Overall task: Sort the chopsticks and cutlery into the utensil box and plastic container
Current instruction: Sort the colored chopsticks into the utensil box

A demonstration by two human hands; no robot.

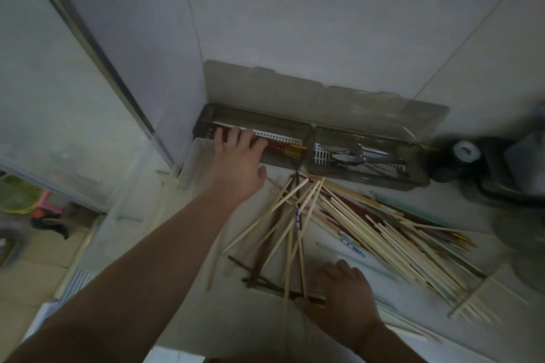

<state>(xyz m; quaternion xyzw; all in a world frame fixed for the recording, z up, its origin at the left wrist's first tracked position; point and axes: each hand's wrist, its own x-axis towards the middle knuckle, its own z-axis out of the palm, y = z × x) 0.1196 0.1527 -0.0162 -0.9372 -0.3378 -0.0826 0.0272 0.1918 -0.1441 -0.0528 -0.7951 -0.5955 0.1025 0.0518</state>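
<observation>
Head view: left hand (236, 156) reached into left compartment of utensil box (306, 143) at frame centre, fingers spread flat over red chopsticks (280, 146). Cutlery (354, 156) seen in right compartment. Loose chopsticks (354, 215) heaped on counter (147, 230), lower right. Right hand (345, 298) laid on pile, fingers hidden; grip cannot be told. Blue print on one stick blurred, unreadable.

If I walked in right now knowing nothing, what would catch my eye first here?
Most likely the big heap of pale chopsticks fanned across the white counter in front of the person. Next, the left hand reaching forward into the left compartment of the smoky utensil box against the wall, onto red chopsticks. The right hand rests low on the heap's near edge.
</observation>
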